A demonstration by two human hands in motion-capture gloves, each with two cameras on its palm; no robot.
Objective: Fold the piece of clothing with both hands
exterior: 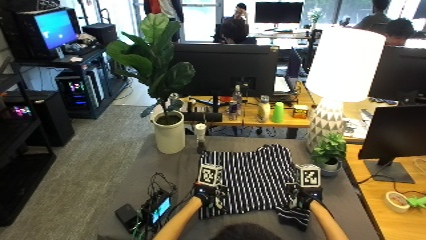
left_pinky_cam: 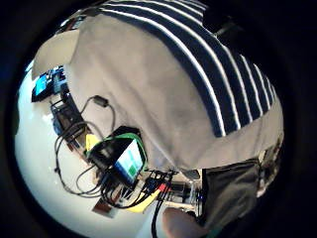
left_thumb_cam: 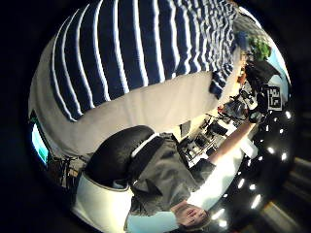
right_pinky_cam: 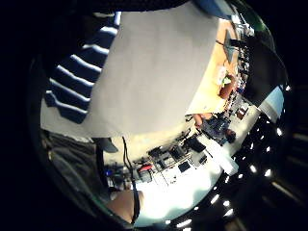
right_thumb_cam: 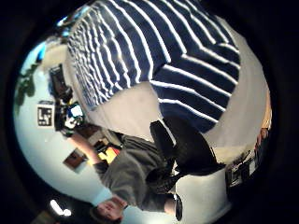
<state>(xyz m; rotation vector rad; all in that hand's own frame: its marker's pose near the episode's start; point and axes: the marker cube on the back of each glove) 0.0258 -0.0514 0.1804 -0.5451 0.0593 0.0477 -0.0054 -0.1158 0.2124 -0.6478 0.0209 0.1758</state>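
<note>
A navy shirt with white stripes [exterior: 253,175] lies flat on the grey table [exterior: 173,175]. My left hand [exterior: 208,195] is over its near left corner. My right hand [exterior: 299,196] is over the near right part, where a sleeve trails toward me. The gloves are too small in the outside view to show how either hand stands on the cloth. The palm views look down on the striped shirt [left_pinky_cam: 213,64] [left_thumb_cam: 136,43] [right_pinky_cam: 72,82] [right_thumb_cam: 177,51] from a little above, with no cloth pressed against the cameras.
A white pot with a tall plant [exterior: 168,131] stands at the far left of the table. A white lamp [exterior: 324,125] and a small plant [exterior: 329,150] stand at the right. Small devices with cables [exterior: 153,207] lie near left. A monitor [exterior: 393,140] sits on the wooden desk beside.
</note>
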